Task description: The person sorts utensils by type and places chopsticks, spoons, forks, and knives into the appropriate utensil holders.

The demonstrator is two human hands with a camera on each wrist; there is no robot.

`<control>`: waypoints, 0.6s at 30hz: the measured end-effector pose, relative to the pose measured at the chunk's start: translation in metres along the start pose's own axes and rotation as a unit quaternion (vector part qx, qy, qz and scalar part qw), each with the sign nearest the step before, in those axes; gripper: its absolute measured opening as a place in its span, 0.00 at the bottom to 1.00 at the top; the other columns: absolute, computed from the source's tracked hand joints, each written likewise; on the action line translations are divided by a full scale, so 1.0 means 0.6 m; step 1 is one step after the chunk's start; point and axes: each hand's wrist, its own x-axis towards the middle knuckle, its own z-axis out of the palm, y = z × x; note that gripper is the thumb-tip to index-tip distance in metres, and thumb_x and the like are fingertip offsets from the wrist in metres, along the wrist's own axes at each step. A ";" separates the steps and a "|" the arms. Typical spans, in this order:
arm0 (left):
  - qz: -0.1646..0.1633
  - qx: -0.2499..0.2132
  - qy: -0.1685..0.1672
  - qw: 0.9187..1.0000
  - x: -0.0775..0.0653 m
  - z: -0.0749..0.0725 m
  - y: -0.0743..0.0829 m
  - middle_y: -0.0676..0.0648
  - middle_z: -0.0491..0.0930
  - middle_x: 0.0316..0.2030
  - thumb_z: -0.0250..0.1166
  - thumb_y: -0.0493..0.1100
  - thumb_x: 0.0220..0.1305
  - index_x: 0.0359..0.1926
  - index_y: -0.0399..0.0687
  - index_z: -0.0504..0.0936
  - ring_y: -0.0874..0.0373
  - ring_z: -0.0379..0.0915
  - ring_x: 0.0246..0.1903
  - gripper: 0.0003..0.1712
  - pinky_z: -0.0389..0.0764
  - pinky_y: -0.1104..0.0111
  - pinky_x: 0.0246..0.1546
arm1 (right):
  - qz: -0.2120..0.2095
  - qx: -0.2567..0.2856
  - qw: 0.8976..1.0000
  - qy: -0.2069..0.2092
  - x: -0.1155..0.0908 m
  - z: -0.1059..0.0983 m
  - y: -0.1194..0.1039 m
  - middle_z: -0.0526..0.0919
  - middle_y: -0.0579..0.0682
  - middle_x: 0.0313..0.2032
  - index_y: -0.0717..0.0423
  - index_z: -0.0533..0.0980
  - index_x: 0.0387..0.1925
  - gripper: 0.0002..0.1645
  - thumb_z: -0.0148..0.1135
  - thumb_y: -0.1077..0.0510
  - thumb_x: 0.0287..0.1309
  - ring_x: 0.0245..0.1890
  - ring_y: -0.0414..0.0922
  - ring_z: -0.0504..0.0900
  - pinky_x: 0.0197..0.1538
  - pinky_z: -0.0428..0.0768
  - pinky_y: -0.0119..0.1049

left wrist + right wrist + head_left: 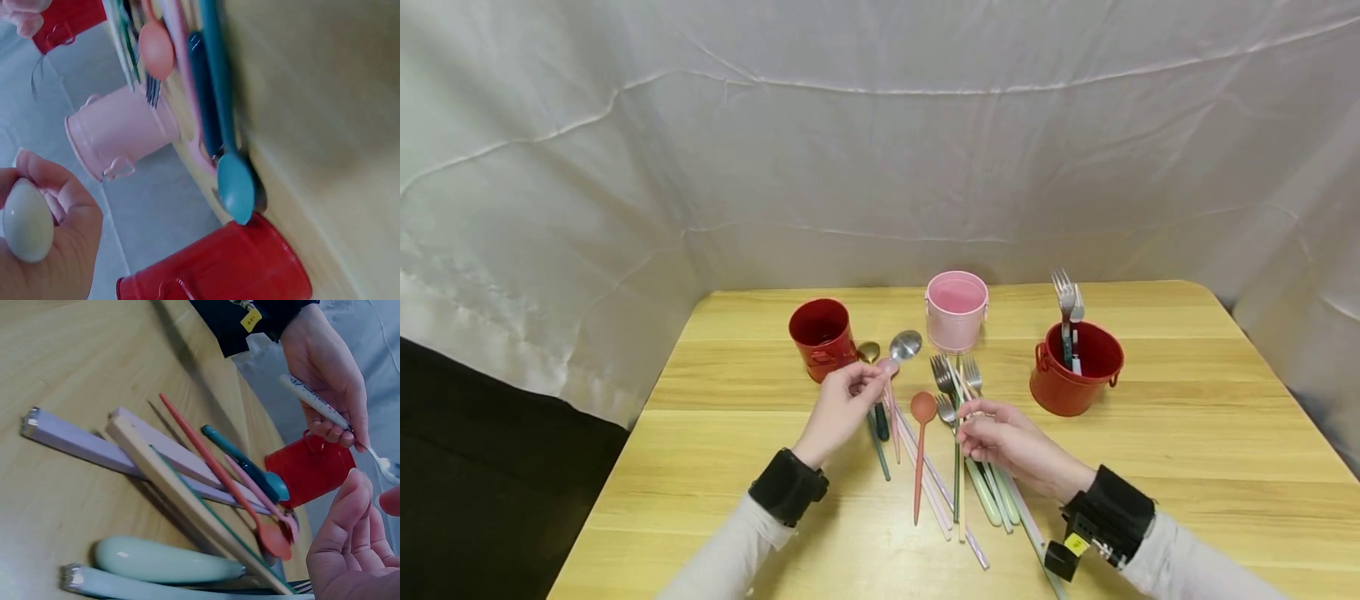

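Observation:
My left hand [842,408] pinches a spoon by its pale patterned handle [315,403]. The spoon's silver bowl [906,344] points forward and right, and the handle's rounded white end [28,219] shows in the left wrist view. My right hand [1011,442] hangs over the cutlery pile with loosely bent fingers and nothing visible in them. Below it lie forks [946,410], green-handled pieces [983,493] and chopsticks [962,492]. Between the hands is an orange spoon [923,408]. Under my left hand lie a teal spoon [236,187] and a pink spoon [894,425].
A red bucket [831,358] stands at the left, beside the spoons. Farther back is a pink bucket [957,329]. At the right, another red bucket [1067,392] holds upright forks [1064,296]. A pale curtain [880,167] hangs behind the wooden table [1187,417].

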 end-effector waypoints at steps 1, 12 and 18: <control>-0.001 -0.007 0.003 1.000 0.002 -0.004 0.008 0.39 0.80 0.30 0.59 0.34 0.64 0.39 0.29 0.79 0.57 0.75 0.29 0.09 0.76 0.73 0.32 | -0.006 -0.004 1.000 0.002 0.002 0.002 -0.002 0.75 0.56 0.35 0.70 0.61 0.52 0.18 0.49 0.62 0.66 0.33 0.43 0.76 0.36 0.76 0.28; 0.038 -0.103 0.059 0.992 0.062 -0.047 -0.004 0.36 0.80 0.35 0.57 0.39 0.67 0.42 0.32 0.76 0.57 0.78 0.33 0.12 0.80 0.70 0.40 | -0.077 -0.090 0.992 0.030 0.034 0.050 -0.044 0.75 0.67 0.42 0.67 0.64 0.54 0.19 0.49 0.61 0.65 0.38 0.48 0.77 0.40 0.77 0.32; 0.059 -0.112 0.096 0.987 0.088 -0.075 0.012 0.32 0.81 0.38 0.56 0.41 0.69 0.46 0.29 0.72 0.49 0.79 0.39 0.15 0.78 0.55 0.48 | -0.125 -0.132 0.983 0.034 0.054 0.082 -0.058 0.77 0.67 0.39 0.65 0.66 0.51 0.14 0.49 0.66 0.63 0.36 0.48 0.78 0.40 0.79 0.36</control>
